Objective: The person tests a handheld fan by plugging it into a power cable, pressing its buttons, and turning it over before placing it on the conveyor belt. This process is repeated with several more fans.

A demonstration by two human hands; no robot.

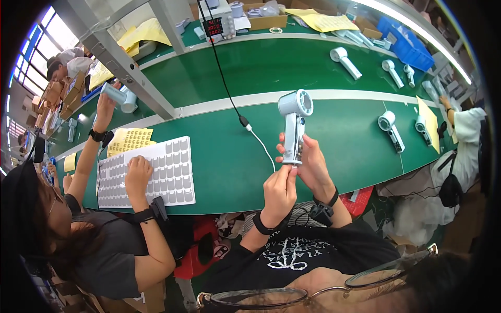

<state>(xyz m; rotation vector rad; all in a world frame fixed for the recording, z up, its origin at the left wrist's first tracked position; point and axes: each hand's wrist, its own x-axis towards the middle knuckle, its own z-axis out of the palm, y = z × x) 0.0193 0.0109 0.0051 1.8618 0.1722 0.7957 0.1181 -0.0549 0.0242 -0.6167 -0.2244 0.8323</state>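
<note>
Upright over the near work surface is a pale blue handheld fan (292,130), its round head at the top. One side of the handle is uncovered, so small inner parts show. My right hand (314,161) wraps the handle from the right. At the fan's base, my left hand (279,193) is closed in a pinch, and a white cable (263,146) runs down behind its fingers. The cable's plug is hidden by those fingers, so I cannot see whether it sits in the base. A black connector (243,121) joins the white cable to a black cord from above.
Two opened fans (390,130) (423,130) lie right; several more stand on the far green belt (282,62). To my left, a co-worker holds a fan (121,96) beside a sheet of grey stickers (169,169). A metal post (130,68) rises there. Another person's arm (448,107) reaches in right.
</note>
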